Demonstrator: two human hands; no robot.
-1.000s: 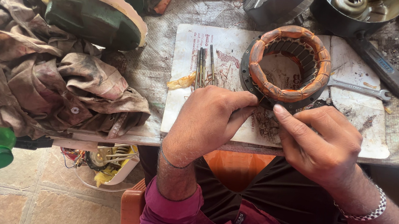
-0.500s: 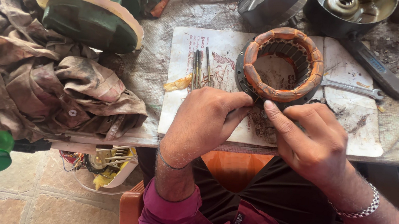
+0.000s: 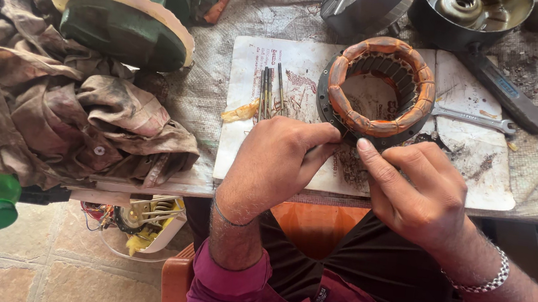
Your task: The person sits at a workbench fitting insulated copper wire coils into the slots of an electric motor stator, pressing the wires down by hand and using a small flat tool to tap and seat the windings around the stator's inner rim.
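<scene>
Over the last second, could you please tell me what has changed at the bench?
Very little. Both hands stay at the near rim of the wound motor ring; the left hand and right hand keep their fingertips pinched together there, with only slight shifts. The spanner, thin rods and rags stayed put.

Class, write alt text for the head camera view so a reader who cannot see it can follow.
Two bare hands, left hand and right hand, pinch at the near edge of a ring-shaped motor stator wound in orange, lying on a stained sheet of paper on a cluttered workbench. Thin metal rods and a spanner lie beside it, a dirty cloth to the left.
</scene>
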